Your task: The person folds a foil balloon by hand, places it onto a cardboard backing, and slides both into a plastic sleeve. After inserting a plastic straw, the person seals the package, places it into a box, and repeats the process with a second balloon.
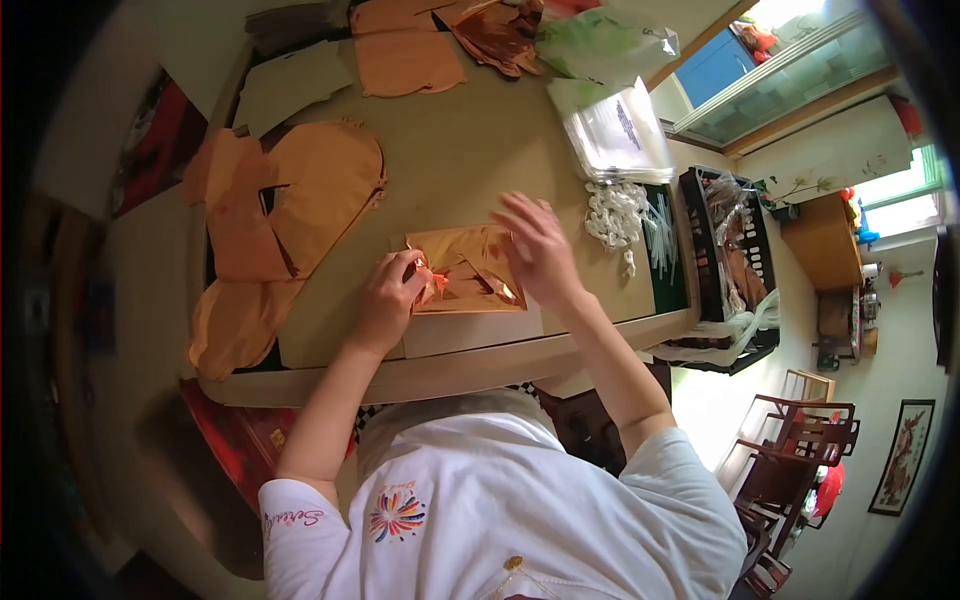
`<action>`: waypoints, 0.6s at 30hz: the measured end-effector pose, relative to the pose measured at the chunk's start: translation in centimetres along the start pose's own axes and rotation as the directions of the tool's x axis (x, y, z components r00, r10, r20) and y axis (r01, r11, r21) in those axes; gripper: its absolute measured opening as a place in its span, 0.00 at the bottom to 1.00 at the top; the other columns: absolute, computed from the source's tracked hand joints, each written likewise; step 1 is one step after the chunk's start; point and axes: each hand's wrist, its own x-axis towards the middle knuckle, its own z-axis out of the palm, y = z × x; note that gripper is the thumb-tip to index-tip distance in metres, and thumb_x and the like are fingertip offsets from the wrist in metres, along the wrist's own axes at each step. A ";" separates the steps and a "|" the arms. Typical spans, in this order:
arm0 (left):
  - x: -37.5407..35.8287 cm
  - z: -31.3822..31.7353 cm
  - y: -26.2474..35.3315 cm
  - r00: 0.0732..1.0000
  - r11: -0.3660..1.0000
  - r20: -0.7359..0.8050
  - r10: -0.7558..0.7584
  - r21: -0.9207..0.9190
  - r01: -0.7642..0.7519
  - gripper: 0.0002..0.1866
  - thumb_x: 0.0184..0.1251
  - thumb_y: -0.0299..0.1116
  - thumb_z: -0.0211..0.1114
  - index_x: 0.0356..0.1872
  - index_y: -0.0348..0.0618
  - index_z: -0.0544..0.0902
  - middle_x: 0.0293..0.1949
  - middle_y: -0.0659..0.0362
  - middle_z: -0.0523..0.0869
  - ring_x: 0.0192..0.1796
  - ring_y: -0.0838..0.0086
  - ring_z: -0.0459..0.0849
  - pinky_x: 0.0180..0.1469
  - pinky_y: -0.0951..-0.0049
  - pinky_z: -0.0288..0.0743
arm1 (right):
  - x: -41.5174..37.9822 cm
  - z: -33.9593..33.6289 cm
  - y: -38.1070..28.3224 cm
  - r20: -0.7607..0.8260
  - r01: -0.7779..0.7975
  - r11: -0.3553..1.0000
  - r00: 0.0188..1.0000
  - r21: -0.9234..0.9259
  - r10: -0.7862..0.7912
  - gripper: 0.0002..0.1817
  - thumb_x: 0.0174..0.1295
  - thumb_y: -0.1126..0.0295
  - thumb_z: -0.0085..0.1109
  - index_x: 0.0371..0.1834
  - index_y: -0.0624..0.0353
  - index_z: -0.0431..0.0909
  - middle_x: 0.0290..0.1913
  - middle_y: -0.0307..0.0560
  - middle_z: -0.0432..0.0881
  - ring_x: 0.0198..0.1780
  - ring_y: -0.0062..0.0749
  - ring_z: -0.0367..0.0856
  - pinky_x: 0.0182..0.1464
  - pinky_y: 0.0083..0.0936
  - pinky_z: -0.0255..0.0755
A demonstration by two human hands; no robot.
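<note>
Shiny copper foil [462, 252], roughly rectangular, near the table's [480, 150] front edge.
Creased and mirror-bright, it lies over a smooth pale sheet [470, 335]. The left hand [392, 292] curls at its left edge, whether pinching I cannot tell; the right hand [540, 250] has fingers spread by its right. Farther off: flat, rounded orange sheets [332, 190], white looped cord [612, 215], glossy plastic packets [622, 135].
</note>
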 end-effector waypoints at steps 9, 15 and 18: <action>-1.6 0.6 0.1 0.978 0.959 -0.089 -0.187 -0.232 0.163 0.27 0.56 0.12 0.56 0.58 0.40 0.67 0.64 0.44 0.69 0.57 0.54 0.79 0.50 0.64 0.78 | -2.1 3.4 0.3 0.350 0.171 0.978 0.929 -0.116 -0.121 0.27 0.64 0.60 0.55 0.68 0.51 0.69 0.69 0.47 0.67 0.73 0.43 0.60 0.73 0.50 0.49; 2.3 -0.4 0.3 0.925 0.898 0.032 -0.379 -0.228 0.376 0.25 0.62 0.19 0.56 0.63 0.35 0.66 0.65 0.44 0.70 0.63 0.55 0.75 0.60 0.59 0.72 | -2.0 2.9 0.2 0.378 0.185 0.976 0.917 -0.116 -0.129 0.27 0.64 0.61 0.55 0.68 0.51 0.68 0.70 0.48 0.66 0.73 0.44 0.60 0.74 0.50 0.48; 3.6 2.9 1.3 0.972 0.972 0.027 -0.233 0.050 0.232 0.24 0.69 0.31 0.55 0.64 0.34 0.68 0.67 0.46 0.68 0.70 0.57 0.67 0.71 0.56 0.58 | -2.1 3.0 0.0 0.385 0.183 0.976 0.914 -0.115 -0.126 0.28 0.65 0.60 0.55 0.69 0.52 0.67 0.71 0.48 0.65 0.73 0.44 0.59 0.74 0.49 0.48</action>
